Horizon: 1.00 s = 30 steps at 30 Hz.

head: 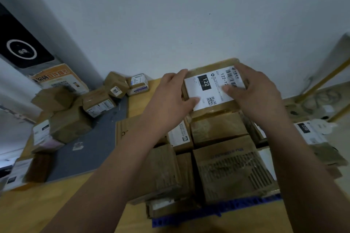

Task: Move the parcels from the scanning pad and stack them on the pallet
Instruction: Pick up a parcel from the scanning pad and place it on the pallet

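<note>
A brown parcel with a white label marked 122 [209, 89] sits at the far end of the stack, against the wall. My left hand [173, 93] grips its left edge, and my right hand [252, 90] presses on its right side and label. Below them several brown cardboard parcels [227, 166] are packed together on the blue pallet [214, 212], of which only the near edge shows. To the left lies the dark grey scanning pad [91, 149], with several small parcels [98, 103] heaped on its far and left parts.
A white wall stands right behind the stack. An orange-and-white box [58, 77] leans at the back left under a black panel. More labelled parcels [312, 136] lie on the floor at the right beside yellow rails [322, 81]. The floor is wood-coloured.
</note>
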Each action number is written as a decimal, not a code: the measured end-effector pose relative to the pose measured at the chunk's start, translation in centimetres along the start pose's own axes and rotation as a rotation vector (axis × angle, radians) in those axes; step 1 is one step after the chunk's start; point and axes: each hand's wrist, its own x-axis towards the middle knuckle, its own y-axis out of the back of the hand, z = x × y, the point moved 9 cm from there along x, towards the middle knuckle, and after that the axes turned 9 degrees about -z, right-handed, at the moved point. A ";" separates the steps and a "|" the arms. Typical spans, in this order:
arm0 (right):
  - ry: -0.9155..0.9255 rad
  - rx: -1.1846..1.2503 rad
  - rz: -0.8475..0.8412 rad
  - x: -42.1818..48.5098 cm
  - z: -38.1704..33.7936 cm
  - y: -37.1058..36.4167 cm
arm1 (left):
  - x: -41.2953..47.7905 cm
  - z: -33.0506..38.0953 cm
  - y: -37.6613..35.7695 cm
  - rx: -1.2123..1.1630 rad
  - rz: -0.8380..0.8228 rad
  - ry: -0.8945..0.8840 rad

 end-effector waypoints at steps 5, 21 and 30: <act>0.010 -0.001 -0.064 0.0 -0.1 -2.2 | 0.3 -1.7 0.2 0.058 0.002 0.069; -0.109 -0.109 -0.154 -1.5 2.1 -1.7 | -0.7 -0.6 -2.2 0.126 -0.087 0.113; -0.176 -0.044 -0.280 -5.4 3.5 -2.4 | -3.3 0.4 -3.5 0.205 -0.026 0.099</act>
